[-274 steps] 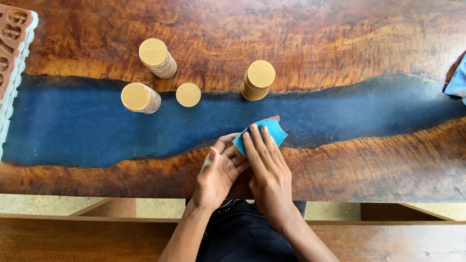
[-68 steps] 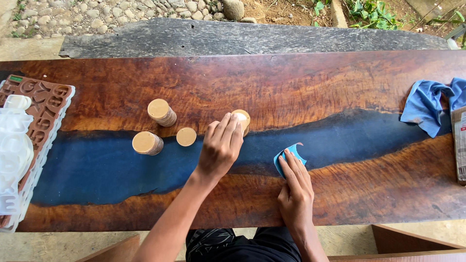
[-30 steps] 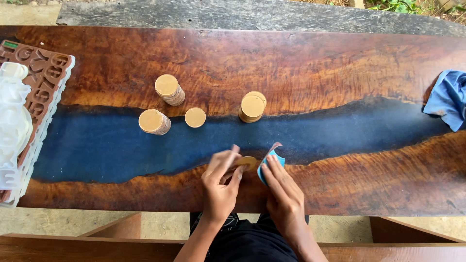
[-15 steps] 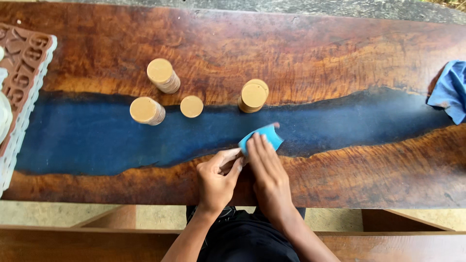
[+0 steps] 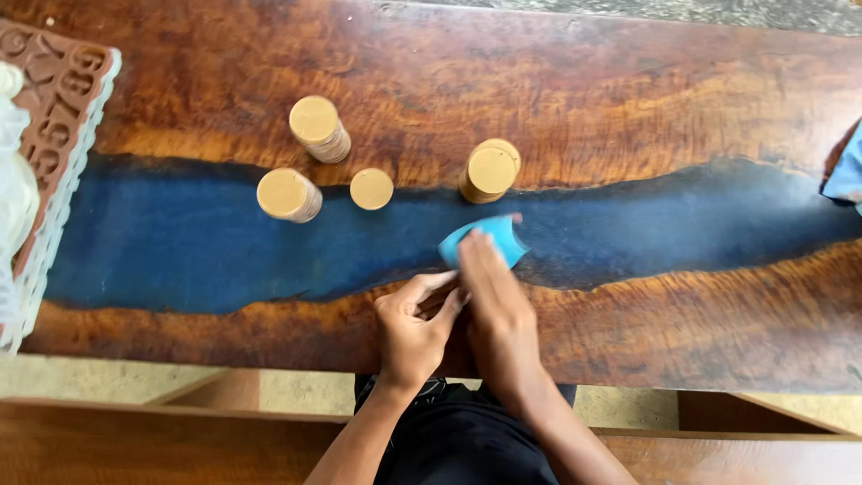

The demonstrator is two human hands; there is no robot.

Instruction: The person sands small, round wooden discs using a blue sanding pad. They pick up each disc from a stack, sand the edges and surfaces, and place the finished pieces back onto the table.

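- At the far left a brown mould tray (image 5: 56, 108) with raised shapes lies at the table (image 5: 628, 81) end, partly off the wooden surface; it is well apart from the hands, so that side offers wide room.
- Three wooden disc stacks (image 5: 287, 193) sit left of centre, on and just above the blue resin strip (image 5: 180, 242); strokes toward them have free resin to cross first.
- The left hand (image 5: 411, 328) rests at the near wooden edge, fingers curled; what its grip encloses is hidden, so I cannot tell whether it clamps anything.
- Touching it, the right hand (image 5: 494, 305) presses a blue cloth (image 5: 485, 241) flat on the resin, fingers laid over the cloth rather than pinching it.
- To rub well, I judge that flat fingers, even pressure and short strokes along the strip suit best.
- A fourth disc stack (image 5: 489, 171) stands just beyond the cloth, near enough to be knocked by a forward push.
- Rightward the strip runs open up to another blue cloth (image 5: 846, 166) at the frame edge.
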